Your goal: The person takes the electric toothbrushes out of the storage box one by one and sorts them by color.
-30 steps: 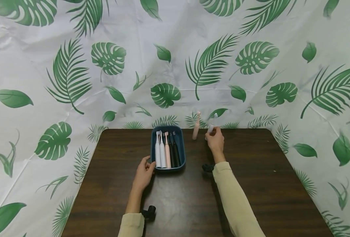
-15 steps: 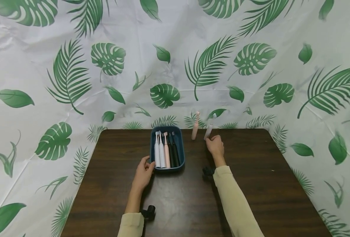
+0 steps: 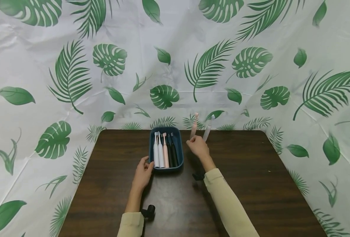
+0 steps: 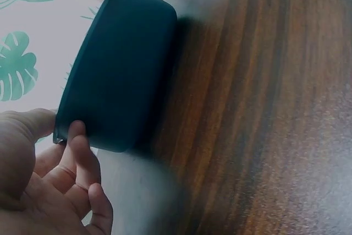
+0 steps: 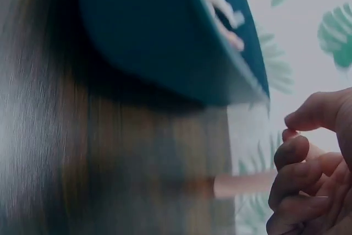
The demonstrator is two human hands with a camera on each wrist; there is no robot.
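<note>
A dark blue bin point(image 3: 180, 148) holds white toothbrushes point(image 3: 161, 154), a pink toothbrush point(image 3: 166, 154) and black toothbrushes point(image 3: 173, 154), all electric, lying with heads toward the back. My left hand point(image 3: 142, 172) pinches the bin's rim at the near left corner; in the left wrist view the thumb is over the edge, fingers on the outer wall point(image 4: 115, 64). My right hand point(image 3: 200, 148), fingers loosely curled and holding nothing, is right of the bin, in front of a standing pink toothbrush point(image 3: 194, 128). A standing white toothbrush point(image 3: 207, 131) is just right of that one.
The dark wooden table point(image 3: 237, 184) ends at the back against a white leaf-print cloth point(image 3: 169, 59), which also hangs at both sides. A black wrist camera point(image 3: 149, 212) sits on the left wrist, another point(image 3: 198, 176) on the right.
My right hand has let go of the white toothbrush, which now stands by itself, and has moved left toward the standing pink one. My left hand stays at the bin's rim.
</note>
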